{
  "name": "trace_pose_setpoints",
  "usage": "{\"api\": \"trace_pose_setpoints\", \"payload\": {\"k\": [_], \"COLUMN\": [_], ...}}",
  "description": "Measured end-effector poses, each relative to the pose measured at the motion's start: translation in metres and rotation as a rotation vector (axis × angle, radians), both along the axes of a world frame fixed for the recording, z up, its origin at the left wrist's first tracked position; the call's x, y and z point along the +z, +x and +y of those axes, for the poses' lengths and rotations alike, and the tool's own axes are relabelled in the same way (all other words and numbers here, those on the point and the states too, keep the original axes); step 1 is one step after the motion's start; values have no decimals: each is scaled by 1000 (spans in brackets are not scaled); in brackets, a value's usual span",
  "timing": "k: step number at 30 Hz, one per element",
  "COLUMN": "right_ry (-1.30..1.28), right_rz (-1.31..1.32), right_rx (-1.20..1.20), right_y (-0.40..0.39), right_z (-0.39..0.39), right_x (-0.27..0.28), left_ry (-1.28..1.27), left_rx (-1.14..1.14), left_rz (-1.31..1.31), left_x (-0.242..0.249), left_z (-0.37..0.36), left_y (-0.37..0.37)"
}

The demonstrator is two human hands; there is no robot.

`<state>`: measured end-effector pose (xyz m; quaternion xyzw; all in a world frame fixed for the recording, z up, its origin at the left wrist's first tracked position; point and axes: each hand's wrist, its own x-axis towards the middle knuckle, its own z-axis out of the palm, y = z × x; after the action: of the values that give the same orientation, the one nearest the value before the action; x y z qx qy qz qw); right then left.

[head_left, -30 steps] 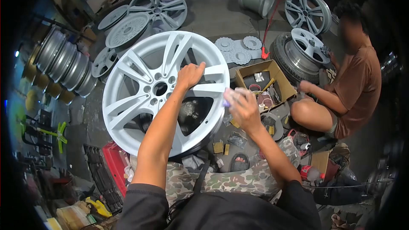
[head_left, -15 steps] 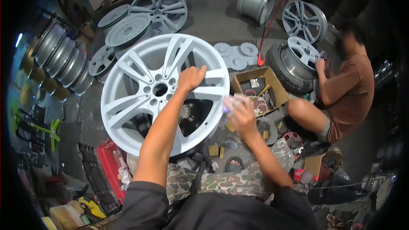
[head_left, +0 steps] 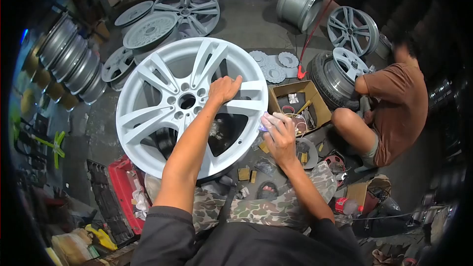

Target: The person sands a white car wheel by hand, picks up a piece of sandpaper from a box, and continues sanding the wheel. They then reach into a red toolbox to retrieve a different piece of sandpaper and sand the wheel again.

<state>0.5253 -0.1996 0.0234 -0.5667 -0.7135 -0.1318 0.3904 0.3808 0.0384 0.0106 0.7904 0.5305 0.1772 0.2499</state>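
A large light-grey alloy wheel (head_left: 143,69) with paired spokes sits in front of me, its face turned up. Across its middle reaches my left arm, and my left hand (head_left: 225,90) is closed over a spoke right of the hub, fingers curled down and partly hidden. My right hand (head_left: 279,135) is at the wheel's right outer edge, its fingers bent around a small purplish pad (head_left: 263,122). Most of that pad is covered by the fingers, which have pale dust on them.
A cardboard box (head_left: 276,90) of tools stands right of the wheel. Beyond it a person in a brown shirt (head_left: 401,103) crouches beside a tyre (head_left: 320,81). More rims (head_left: 189,12) stand behind, and stacked rims (head_left: 74,64) at left. A red case (head_left: 123,187) lies lower left.
My right hand has shifted slightly downward along the rim's edge. My left hand stays on the spoke. The person at right has leaned and lowered an arm.
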Motion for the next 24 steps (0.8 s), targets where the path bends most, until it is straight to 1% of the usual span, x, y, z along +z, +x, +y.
{"api": "trace_pose_setpoints", "payload": {"k": [2,4,5,7,8,10,12,13,14,15,16,18,20,24], "right_ry": [-8,3,9,18,4,0,-14,-6,3,0,-27,-36,-17,-29], "right_rz": [-18,-38,-39,39,4,-22,-47,-46,-29,-14,-19,-47,-81,-22], "right_rx": [-17,-37,-34,-4,-3,-10,-29,-28,6,44,56,52,54,125], "right_y": [11,19,14,2,1,14,21,17,14,9,6,17,28,9], "right_z": [12,32,28,9,3,14,33,30,23,14,6,14,33,7], "right_x": [3,4,1,-5,-7,0,9,8,7,6,6,9,17,8], "left_ry": [-66,-57,-43,0,-13,-67,-63,-50,12,-36,-23,-27,-103,-33], "left_rx": [-35,-31,-26,-17,-22,-29,-38,-42,-26,-18,-11,-20,-32,-26], "left_rz": [11,10,2,5,12,40,30,9,-5,12,23,51,10,30], "left_x": [3,-3,-3,-1,0,0,-6,-7,-9,-2,0,0,9,3], "left_z": [-4,-4,-2,0,1,-2,-3,1,0,-3,-1,-8,-8,-4], "left_y": [-2,-2,-2,-1,-1,-1,-1,-2,-2,-2,-1,-1,-2,-1]}}
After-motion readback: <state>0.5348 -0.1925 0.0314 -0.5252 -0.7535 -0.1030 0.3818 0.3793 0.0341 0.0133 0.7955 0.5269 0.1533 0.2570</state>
